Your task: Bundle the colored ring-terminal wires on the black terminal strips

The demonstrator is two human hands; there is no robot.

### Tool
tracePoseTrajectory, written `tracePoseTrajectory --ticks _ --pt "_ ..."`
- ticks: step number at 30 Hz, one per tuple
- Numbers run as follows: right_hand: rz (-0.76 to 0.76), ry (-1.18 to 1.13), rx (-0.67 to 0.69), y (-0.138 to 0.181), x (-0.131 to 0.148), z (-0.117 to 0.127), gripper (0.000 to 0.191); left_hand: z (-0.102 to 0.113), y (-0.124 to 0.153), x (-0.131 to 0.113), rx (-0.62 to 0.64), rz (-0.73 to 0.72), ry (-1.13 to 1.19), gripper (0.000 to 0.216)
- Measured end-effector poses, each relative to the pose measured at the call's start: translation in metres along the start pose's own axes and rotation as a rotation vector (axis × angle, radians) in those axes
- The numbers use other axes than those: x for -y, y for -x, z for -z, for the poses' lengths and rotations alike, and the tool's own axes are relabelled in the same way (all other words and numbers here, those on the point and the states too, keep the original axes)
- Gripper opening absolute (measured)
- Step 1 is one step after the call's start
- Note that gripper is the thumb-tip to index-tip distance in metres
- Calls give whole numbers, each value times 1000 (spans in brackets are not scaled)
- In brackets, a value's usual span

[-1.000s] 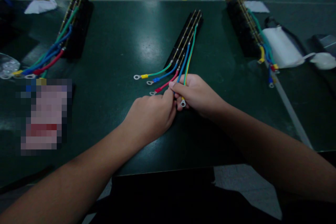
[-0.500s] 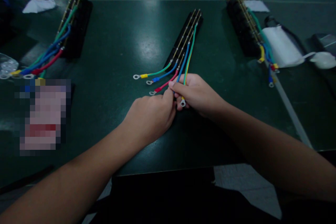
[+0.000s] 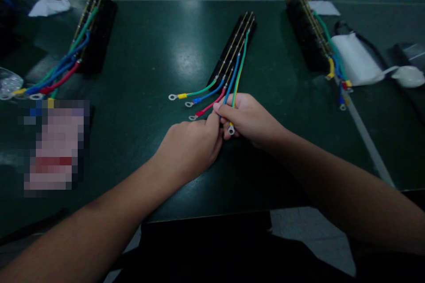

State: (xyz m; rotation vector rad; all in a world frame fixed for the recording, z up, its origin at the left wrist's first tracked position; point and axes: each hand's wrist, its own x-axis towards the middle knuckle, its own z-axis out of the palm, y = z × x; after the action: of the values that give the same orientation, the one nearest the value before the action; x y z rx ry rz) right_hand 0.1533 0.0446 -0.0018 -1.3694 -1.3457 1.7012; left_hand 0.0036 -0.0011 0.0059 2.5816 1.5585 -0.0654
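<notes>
A black terminal strip (image 3: 234, 46) lies slanted at the middle of the dark green table (image 3: 156, 53). Coloured wires run from it towards me: a green one with a yellow sleeve and ring lug (image 3: 186, 95), a blue one (image 3: 206, 97) and a red one (image 3: 207, 108) fan out to the left. My right hand (image 3: 250, 119) is closed round a blue wire and a green-yellow wire (image 3: 238, 77), whose ring lug (image 3: 231, 130) pokes out below the fingers. My left hand (image 3: 191, 146) is closed too, its thumb pinching the same wires beside the right thumb.
Another wired black strip (image 3: 94, 31) lies at the far left, a third (image 3: 310, 35) at the far right. A white bag (image 3: 357, 59) and a white mask (image 3: 410, 76) sit right of it. White paper (image 3: 49, 6) lies far left. The table's near edge runs just below my forearms.
</notes>
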Motion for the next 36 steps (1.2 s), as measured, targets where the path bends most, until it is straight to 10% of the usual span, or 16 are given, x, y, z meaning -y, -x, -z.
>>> tracePoseTrajectory --ticks 36 --pt "19 12 19 0 1 -1 33 0 1 0 -3 -12 -23 38"
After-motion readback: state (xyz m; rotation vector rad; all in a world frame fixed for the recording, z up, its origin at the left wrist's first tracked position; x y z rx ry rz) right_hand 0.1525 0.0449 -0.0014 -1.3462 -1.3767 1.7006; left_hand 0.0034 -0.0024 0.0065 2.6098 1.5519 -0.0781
